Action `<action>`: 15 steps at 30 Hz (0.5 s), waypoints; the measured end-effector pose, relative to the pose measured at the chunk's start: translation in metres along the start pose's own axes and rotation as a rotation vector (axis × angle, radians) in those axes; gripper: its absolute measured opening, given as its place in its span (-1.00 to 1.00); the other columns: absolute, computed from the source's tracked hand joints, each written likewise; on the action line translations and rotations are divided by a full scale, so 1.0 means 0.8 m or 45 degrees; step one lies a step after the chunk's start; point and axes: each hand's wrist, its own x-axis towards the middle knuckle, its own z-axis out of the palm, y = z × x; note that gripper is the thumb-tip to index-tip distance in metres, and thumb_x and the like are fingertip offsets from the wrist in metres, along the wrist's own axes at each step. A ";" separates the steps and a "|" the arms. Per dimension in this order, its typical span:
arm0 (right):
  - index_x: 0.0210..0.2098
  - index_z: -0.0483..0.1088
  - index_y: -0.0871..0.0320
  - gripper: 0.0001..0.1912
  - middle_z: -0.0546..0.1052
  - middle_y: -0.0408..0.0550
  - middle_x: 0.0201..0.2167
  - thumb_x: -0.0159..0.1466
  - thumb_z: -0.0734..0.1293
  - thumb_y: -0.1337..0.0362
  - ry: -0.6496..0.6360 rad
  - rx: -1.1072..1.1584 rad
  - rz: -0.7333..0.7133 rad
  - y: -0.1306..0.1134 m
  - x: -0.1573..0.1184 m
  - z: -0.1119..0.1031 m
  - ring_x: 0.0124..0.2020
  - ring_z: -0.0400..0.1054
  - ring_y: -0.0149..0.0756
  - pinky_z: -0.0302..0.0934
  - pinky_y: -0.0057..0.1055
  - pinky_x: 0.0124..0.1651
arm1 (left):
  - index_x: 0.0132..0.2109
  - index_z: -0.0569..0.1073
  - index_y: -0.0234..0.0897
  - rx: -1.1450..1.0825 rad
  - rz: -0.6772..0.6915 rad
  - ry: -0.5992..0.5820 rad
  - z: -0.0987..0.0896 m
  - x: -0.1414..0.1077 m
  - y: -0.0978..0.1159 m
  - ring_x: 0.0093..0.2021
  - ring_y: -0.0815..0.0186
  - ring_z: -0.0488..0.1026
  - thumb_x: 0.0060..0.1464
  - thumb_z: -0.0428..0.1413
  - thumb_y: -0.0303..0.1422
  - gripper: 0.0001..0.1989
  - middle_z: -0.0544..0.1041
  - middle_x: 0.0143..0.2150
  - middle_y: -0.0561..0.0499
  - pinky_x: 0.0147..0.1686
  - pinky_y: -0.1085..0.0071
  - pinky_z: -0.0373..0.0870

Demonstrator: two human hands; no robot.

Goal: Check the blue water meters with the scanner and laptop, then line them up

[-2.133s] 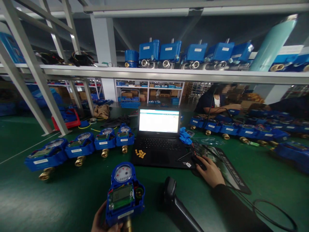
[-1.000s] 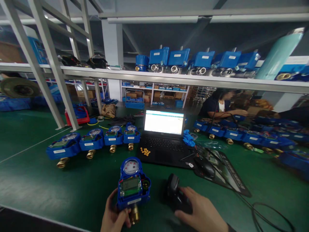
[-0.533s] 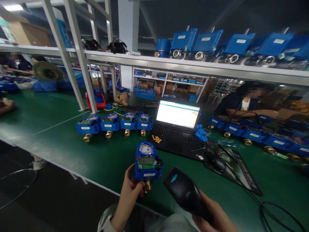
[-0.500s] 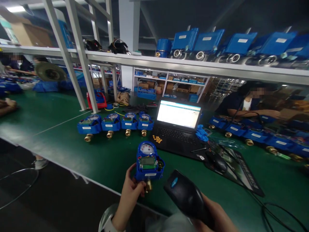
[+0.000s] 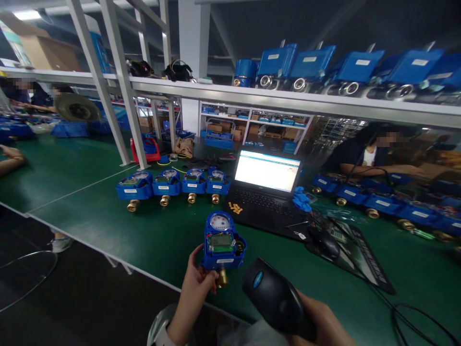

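As a blue plastic meter point(image 5: 226, 254) with a round white dial point(image 5: 220, 222) and a grey rectangular display point(image 5: 221, 241) is facing up over the near part of a smooth green tabletop point(image 5: 162, 240), the bare left hand point(image 5: 196, 281) is gripping it low on its left side, thumb by the stubby brass pipe fitting point(image 5: 223, 278); whether its underside is touching the surface, one cannot tell. A white printed label point(image 5: 225, 261) is showing on its near wall. Just beside it, the bare right hand point(image 5: 320, 315) is clasping a black handheld scanner point(image 5: 279, 298) with a blue oval badge point(image 5: 258, 279), its head pointing towards the meter without touching it. The step in hand seems to be lining the scanner up with the label; the next move is probably calling for a steady meter, an unobstructed label and a squarely aimed scanner. Farther out, a black laptop point(image 5: 259, 211) is standing open with a lit screen point(image 5: 267, 171), small yellow pieces point(image 5: 236, 208) are lying on its palm rest, four similar blue meters with brass fittings point(image 5: 166, 187) are sitting in a row to its left, and a black mouse point(image 5: 326, 243) is resting on a dark printed mat point(image 5: 367, 266) to its right
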 end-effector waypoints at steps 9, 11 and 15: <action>0.22 0.14 0.32 -0.30 0.41 0.20 0.05 0.14 0.11 0.12 0.263 -0.342 0.169 0.091 0.037 0.006 0.02 0.36 -0.09 0.22 -0.17 0.11 | 0.19 -0.01 -0.35 -0.002 0.016 0.028 0.001 0.000 0.003 -0.61 0.45 0.31 -0.11 0.25 -0.37 -0.21 0.47 -0.41 0.04 -0.59 0.51 0.34; 0.21 0.17 0.28 -0.34 0.43 0.18 0.00 0.18 0.11 0.09 0.279 -0.387 0.167 0.104 0.037 0.007 -0.03 0.39 -0.10 0.26 -0.16 0.07 | 0.19 -0.01 -0.36 -0.001 0.013 0.020 -0.002 0.001 0.002 -0.60 0.42 0.32 -0.11 0.26 -0.34 -0.19 0.47 -0.42 0.03 -0.58 0.49 0.36; 0.11 0.30 0.11 -0.44 0.43 0.09 0.02 0.24 0.15 -0.05 0.493 -0.461 0.073 0.134 0.046 -0.022 0.02 0.36 -0.11 0.27 -0.17 0.08 | 0.20 -0.01 -0.39 -0.004 0.016 0.002 -0.004 0.002 0.000 -0.62 0.39 0.32 -0.11 0.30 -0.22 -0.14 0.47 -0.49 0.03 -0.61 0.48 0.35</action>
